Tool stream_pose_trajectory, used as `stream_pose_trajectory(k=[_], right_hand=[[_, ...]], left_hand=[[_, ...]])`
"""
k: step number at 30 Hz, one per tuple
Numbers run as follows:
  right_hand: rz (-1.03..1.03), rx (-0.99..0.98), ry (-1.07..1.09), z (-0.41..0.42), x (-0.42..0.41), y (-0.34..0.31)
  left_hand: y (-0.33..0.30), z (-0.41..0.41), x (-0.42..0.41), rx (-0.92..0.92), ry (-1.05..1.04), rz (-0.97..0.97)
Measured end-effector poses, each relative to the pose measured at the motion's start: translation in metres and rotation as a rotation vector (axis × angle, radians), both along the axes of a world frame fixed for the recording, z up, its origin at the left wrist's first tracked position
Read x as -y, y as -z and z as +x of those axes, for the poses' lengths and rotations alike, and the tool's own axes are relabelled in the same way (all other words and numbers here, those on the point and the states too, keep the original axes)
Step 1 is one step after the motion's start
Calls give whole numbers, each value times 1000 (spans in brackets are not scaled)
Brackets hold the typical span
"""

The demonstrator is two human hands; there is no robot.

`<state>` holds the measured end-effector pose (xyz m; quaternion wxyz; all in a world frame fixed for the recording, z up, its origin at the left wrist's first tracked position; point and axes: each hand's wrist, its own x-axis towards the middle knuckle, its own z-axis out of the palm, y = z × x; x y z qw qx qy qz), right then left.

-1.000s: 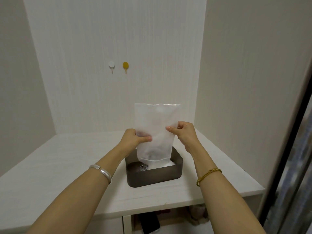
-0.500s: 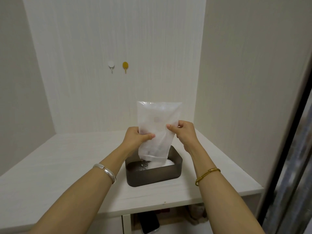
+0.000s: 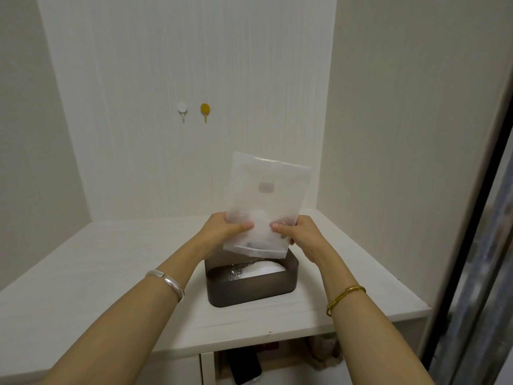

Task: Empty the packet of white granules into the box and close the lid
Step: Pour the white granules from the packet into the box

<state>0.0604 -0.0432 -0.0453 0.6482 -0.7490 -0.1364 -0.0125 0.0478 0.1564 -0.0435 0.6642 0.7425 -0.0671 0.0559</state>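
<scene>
A translucent white packet hangs upside down over the dark brown box, its mouth just above the box's back rim and its body tilted a little to the right. My left hand pinches the packet's lower left edge and my right hand pinches the lower right edge. A heap of white granules lies in the box's right half, with scattered grains toward the left. A small clump still shows inside the packet near my fingers. No lid is in view.
The box stands on a white tabletop in a corner, near the front edge. Two wall hooks, white and yellow, hang behind. A dark object lies on the shelf below the tabletop. A dark door frame rises at right.
The packet has lifted slightly, so its mouth is out of the box, and it tilts to the right. Both hands have slid down and closer together near its mouth.
</scene>
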Motion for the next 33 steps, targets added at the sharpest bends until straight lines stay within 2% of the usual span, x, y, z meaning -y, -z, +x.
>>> stream_pose_trajectory(k=[3,8,11,13,17,22,27,33], right_hand=[[25,13,4,2,2,0],[-88,-48,-82,1,4,8],[-131,-13,28,2,-2,13],[-146,34,81,2,-7,14],[-122,54,84,1,-6,11],[-197,77,190,1,-15,12],[-98,65,109,0,-9,14],[-234,18,-22,2,-4,17]], left_hand=[[8,-2,-3,-6,49,157],[8,-3,-1,37,-82,127],[7,-4,5,39,-117,193],[8,-5,11,50,-113,157],[9,-6,9,83,-131,144],[9,-5,13,68,-162,188],[14,-6,1,24,-78,199],[21,-4,-7,44,-173,344]])
